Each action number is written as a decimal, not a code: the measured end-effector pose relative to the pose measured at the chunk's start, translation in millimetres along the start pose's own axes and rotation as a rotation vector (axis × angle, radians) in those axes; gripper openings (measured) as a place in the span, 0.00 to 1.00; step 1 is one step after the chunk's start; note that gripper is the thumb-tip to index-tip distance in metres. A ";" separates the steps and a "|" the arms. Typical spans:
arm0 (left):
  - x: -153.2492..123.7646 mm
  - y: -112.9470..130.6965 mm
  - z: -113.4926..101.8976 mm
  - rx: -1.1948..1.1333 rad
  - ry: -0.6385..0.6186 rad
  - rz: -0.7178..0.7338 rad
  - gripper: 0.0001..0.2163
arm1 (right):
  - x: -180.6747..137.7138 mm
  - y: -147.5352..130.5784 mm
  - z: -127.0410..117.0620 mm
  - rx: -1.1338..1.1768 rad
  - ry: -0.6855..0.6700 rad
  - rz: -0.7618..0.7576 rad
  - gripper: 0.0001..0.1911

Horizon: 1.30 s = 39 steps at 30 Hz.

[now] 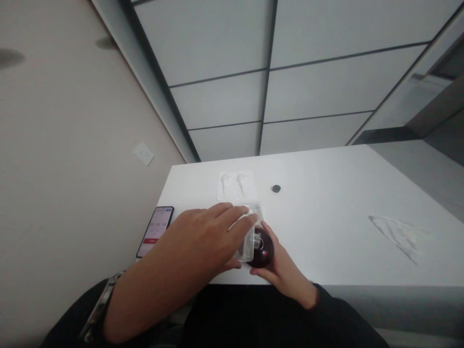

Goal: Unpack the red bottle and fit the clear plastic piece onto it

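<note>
My left hand (213,232) reaches across in front of me, its fingers bent over a small clear plastic container (247,249). That container is tilted on its side, its open edge facing right. My right hand (286,270) is wrapped round a dark red, rounded bottle (267,251) with a short clear neck. The neck points left, against or just inside the container's edge; I cannot tell whether they touch. Part of a clear plastic piece (258,209) shows just beyond my left fingers. Whatever is inside the container is hidden by my hand.
Beyond my hands, a pale sheet or packet (232,188) with two whitish shapes lies on the white table (326,203). Right of it is a small dark round cap-like piece (276,188). A phone (155,232) rests at the left edge, and crumpled clear plastic (395,237) at the right.
</note>
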<state>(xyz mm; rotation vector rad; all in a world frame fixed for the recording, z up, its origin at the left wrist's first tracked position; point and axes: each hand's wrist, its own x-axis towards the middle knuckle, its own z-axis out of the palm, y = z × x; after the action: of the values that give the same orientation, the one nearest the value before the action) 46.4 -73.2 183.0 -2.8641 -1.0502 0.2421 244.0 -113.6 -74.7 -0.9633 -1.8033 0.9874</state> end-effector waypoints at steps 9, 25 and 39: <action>-1.0 -1.2 1.5 -0.052 0.066 0.015 0.36 | 0.8 -0.5 -0.4 0.009 0.000 0.010 0.60; -2.5 0.9 1.1 0.003 0.027 0.012 0.36 | 0.8 -1.3 -1.7 0.000 0.007 -0.016 0.59; 0.8 2.1 -0.7 0.003 -0.012 0.008 0.37 | 0.8 -0.9 -1.7 -0.011 -0.008 0.002 0.59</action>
<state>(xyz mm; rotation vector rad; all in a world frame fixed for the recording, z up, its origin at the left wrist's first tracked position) 48.4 -74.3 183.3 -2.8687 -1.0393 0.2620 245.1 -112.9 -73.1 -0.9695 -1.8165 0.9857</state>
